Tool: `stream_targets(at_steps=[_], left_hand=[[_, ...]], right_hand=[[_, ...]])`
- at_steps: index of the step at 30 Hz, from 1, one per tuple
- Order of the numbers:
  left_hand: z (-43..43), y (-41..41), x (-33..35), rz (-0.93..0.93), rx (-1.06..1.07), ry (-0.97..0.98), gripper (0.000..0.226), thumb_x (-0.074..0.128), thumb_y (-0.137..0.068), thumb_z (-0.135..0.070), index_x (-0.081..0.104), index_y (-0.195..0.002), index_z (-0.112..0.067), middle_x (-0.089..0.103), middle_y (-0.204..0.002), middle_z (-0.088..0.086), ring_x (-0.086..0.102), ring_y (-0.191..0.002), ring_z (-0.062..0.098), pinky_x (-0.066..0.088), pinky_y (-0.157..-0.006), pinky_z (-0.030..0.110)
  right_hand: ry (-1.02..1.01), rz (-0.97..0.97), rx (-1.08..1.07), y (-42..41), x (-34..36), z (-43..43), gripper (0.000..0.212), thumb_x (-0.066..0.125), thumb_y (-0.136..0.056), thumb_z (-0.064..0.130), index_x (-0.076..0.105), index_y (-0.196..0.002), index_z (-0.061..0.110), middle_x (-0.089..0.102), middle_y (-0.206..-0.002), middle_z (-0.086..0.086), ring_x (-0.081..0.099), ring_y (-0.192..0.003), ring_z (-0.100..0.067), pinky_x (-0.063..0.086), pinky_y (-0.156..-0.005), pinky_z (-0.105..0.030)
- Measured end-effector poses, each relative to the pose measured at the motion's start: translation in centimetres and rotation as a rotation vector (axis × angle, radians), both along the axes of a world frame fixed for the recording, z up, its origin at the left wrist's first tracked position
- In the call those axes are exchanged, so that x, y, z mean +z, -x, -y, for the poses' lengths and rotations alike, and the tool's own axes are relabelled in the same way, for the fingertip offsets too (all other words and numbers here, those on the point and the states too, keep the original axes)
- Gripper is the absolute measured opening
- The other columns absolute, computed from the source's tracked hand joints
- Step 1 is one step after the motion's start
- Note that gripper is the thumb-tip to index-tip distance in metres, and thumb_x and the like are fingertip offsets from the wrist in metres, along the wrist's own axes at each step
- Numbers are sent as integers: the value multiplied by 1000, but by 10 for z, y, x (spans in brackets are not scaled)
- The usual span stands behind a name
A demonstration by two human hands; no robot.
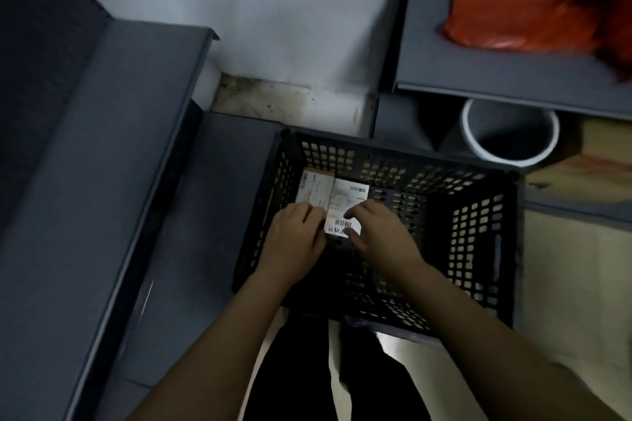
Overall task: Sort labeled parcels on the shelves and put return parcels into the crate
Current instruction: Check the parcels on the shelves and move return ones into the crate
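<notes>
- The labeled cardboard parcel (345, 196) sits low inside the black perforated crate (478, 232), toward its far left corner, with the white barcode labels facing up.
- The left hand (295, 237) grips the parcel's near left edge with curled fingers.
- The right hand (381, 236) pinches its near right edge between thumb and fingers.
- An orange bagged parcel (513, 14) lies on the right shelf (478, 72), above a white-rimmed bucket (496, 123).

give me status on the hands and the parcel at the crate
Left hand and right hand both grip the labeled parcel. Parcel low inside the black crate, labels up. Nothing seen blocking.
</notes>
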State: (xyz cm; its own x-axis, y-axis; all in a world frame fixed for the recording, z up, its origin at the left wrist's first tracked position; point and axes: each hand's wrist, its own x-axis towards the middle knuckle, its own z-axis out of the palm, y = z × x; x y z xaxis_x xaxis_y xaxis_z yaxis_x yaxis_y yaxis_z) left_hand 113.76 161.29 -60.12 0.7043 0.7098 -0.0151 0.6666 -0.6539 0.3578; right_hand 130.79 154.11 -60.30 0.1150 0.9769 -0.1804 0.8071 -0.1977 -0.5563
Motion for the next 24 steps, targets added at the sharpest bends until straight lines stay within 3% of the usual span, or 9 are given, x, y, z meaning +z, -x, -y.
stream_targets(at_steps=[4, 13, 16, 20, 24], left_hand=[[25, 29, 60, -12, 113, -94, 27, 48, -82, -28, 62, -99, -12, 59, -91, 4, 56, -81, 24, 44, -67, 34], [106, 138, 148, -93, 511, -268, 29, 47, -86, -35, 57, -105, -15, 59, -96, 3, 55, -86, 23, 41, -73, 34], [146, 181, 168, -139, 668, -301, 29, 46, -86, -36, 56, -105, -16, 58, -95, 5, 56, -86, 25, 45, -73, 35], [217, 235, 190, -202, 894, -332, 31, 45, -87, -37, 61, -99, -14, 58, -93, 6, 56, -85, 27, 44, -73, 38], [303, 286, 202, -258, 1180, -336, 35, 44, -86, -38, 64, -102, -14, 58, -93, 5, 56, -86, 27, 44, -72, 37]], right_hand=[[-127, 85, 210, 16, 60, 0, 21, 69, -84, 21, 64, -101, 10, 62, -99, -10, 59, -93, -33, 48, -78, -41], [-320, 136, 635, 111, 145, 7, 26, 60, -87, 21, 62, -112, 14, 61, -111, -8, 56, -99, -29, 47, -83, -39], [-373, 91, 804, 161, 161, 14, 19, 52, -86, 20, 64, -99, 13, 61, -97, -8, 59, -87, -30, 50, -74, -38], [-451, 41, 1057, 234, 183, 39, 17, 68, -78, 14, 64, -95, 14, 61, -92, -5, 59, -84, -27, 51, -72, -37], [-491, 33, 1303, 317, 207, 87, 20, 72, -76, 14, 65, -95, 15, 61, -93, -3, 60, -87, -27, 53, -76, -38]])
